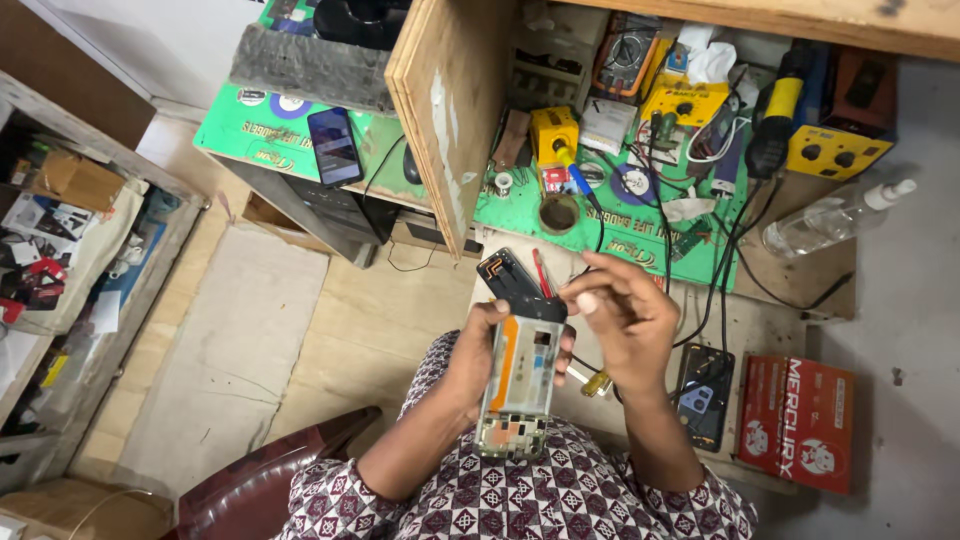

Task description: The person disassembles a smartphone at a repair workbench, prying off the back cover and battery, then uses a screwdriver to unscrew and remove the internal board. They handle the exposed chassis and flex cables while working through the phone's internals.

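Note:
My left hand (470, 350) grips an opened phone body (520, 370) held upright, its inner boards and an orange strip showing. A black cover piece (510, 280) sticks up from the phone's top end. My right hand (625, 315) pinches a thin red tool (541, 272) against the top of the phone. A yellow-handled screwdriver (597, 383) lies just under my right hand.
A green work mat (640, 240) carries yellow tools, a multimeter (625, 50), cables and a blue-tipped pen. Another phone (335, 147) lies on the left mat, a black phone (705, 395) and a red box (797, 420) to the right. A clear bottle (835, 215) lies far right. A wooden panel (445, 120) stands upright.

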`<state>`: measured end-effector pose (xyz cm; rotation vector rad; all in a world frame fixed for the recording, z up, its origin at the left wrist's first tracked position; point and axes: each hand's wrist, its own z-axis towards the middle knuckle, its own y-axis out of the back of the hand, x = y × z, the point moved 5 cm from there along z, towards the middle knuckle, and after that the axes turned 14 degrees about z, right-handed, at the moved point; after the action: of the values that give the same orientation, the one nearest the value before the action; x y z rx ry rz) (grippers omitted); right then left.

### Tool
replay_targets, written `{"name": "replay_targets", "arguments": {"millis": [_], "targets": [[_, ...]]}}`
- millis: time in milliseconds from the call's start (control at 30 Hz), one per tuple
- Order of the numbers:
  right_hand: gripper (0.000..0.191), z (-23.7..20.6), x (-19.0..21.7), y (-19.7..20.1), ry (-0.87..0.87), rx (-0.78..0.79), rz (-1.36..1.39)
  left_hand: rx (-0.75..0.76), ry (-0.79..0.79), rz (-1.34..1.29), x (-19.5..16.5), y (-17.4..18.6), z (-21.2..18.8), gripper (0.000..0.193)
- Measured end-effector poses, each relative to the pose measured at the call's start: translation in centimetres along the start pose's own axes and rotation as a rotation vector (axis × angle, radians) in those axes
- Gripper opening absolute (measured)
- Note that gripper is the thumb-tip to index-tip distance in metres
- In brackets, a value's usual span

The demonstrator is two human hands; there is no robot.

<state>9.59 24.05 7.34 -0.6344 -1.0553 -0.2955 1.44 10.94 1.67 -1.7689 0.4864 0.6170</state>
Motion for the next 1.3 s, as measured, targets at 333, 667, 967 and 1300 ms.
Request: {"name": "replay_targets", "arguments": {"millis": [333,667,967,1300], "targets": [[0.036,-0.5,0.3,-1.1,-0.171,-0.093,0.126,-0.008,-0.016,-0.021,-0.7,-0.3,-0.5,0.073],[0.038,0.1,4.5,-4.5,0.225,0.232,-0.567,-0.200,0.072,0.148,2.4,2.2,-0.2,0.063],[0.029,-0.5,5.1,-3.8,0.505,0.311,-0.782,-0.223,0.037,0.322,3.0,1.8,0.2,0.053],[0.027,-0.5,4.1,-3.7,0.513,0.290,-0.827,-0.279,0.124,0.234,2.7,1.5,0.5,0.058]]}}
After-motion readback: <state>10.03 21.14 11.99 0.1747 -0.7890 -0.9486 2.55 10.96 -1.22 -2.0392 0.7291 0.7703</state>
